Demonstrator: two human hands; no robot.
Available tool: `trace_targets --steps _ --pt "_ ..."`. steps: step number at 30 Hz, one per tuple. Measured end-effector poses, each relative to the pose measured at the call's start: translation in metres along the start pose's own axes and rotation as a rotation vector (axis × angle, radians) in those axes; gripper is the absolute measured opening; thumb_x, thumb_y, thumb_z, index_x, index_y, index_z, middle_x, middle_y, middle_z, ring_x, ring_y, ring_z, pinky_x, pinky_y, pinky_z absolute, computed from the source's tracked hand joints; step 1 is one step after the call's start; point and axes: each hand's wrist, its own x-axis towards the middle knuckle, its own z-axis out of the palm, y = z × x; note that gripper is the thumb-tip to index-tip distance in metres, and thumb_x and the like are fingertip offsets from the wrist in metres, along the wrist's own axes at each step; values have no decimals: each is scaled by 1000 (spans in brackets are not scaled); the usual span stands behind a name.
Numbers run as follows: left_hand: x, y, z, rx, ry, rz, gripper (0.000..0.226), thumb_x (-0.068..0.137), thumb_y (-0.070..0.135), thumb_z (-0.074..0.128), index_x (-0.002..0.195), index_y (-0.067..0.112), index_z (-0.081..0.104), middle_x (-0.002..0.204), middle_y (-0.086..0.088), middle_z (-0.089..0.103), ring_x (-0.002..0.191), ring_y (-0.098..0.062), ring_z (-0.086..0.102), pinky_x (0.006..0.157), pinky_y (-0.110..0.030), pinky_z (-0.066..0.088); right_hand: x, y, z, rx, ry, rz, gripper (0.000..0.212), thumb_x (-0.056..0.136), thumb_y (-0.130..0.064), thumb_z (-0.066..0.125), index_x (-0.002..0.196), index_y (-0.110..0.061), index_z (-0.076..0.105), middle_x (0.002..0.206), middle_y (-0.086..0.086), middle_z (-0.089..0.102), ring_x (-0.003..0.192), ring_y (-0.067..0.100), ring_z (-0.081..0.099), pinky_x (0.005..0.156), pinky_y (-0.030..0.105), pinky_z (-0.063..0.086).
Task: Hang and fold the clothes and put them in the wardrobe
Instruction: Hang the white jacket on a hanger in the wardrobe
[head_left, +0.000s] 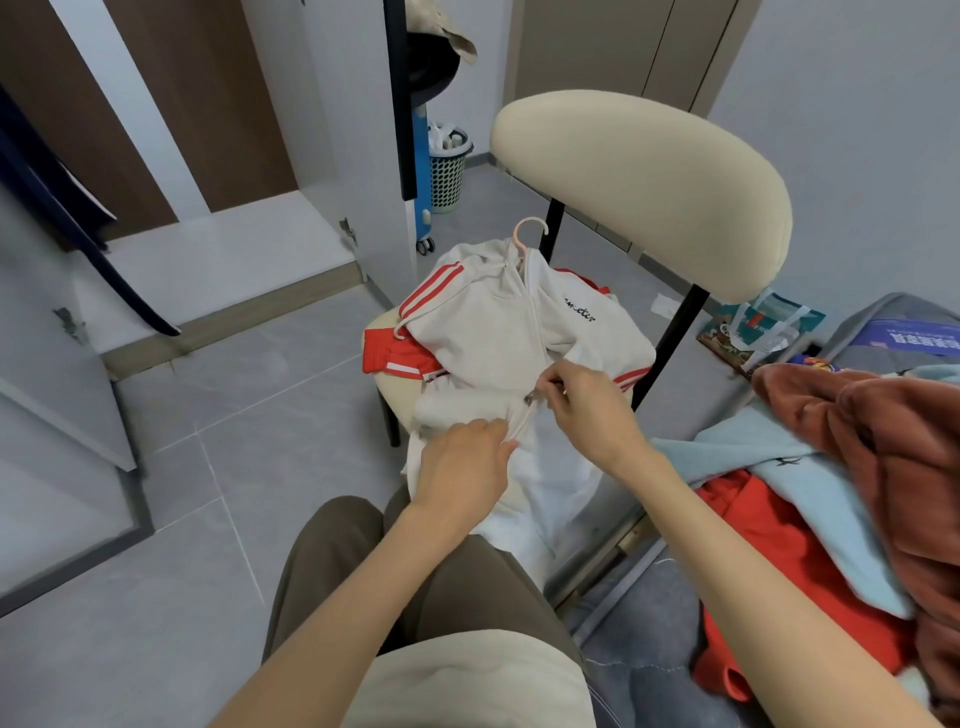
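A cream zip hoodie with red shoulder stripes lies on the chair seat, on a pink hanger whose hook sticks out at the hood. Its lower part hangs over the seat's front edge onto my lap. My right hand pinches the zipper pull near the hem. Just below it my left hand holds the fabric beside the zipper. Red trousers with a white stripe lie under the hoodie on the seat.
The chair's cream backrest rises behind the seat. An open wardrobe stands at the left with a dark garment hanging inside. Brown, light blue and red clothes are piled on the bed at right. A laundry basket stands behind.
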Motion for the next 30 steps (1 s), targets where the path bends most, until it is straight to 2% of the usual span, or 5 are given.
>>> trace_targets --steps 8,15,19,25,30 --pt "-27 -39 -8 -8 -348 -97 38 97 46 41 68 24 31 67 9 40 76 -17 54 57 -27 29 28 17 -13 148 10 73 15 97 -11 48 93 -7 63 85 3 67 80 23 64 75 37 51" --pt "29 9 -15 -57 -15 -107 52 92 59 43 119 15 48 116 -2 57 105 -23 56 77 -35 43 30 3 -27 303 -100 -29 16 97 -14 52 88 -12 64 71 -9 62 66 3 58 62 6 41" --pt "48 23 -18 -117 -127 -52 42 103 43 28 117 14 56 108 -8 66 100 -29 60 75 -35 41 27 6 -31 199 -46 -53 16 99 -12 46 90 -10 59 75 -12 58 68 7 55 61 18 42" --pt "33 4 -25 -336 -253 57 36 102 42 35 71 27 40 71 6 53 74 -21 53 63 -32 35 58 13 -37 -22 163 24 18 97 -2 38 84 -5 51 86 12 62 73 26 50 67 43 42" --pt "15 -31 -26 -204 -572 -3 33 99 51 36 75 31 45 96 0 63 91 -20 58 77 -33 44 81 20 -36 75 162 108 19 97 -2 37 93 -1 56 91 13 64 78 30 56 72 46 45"
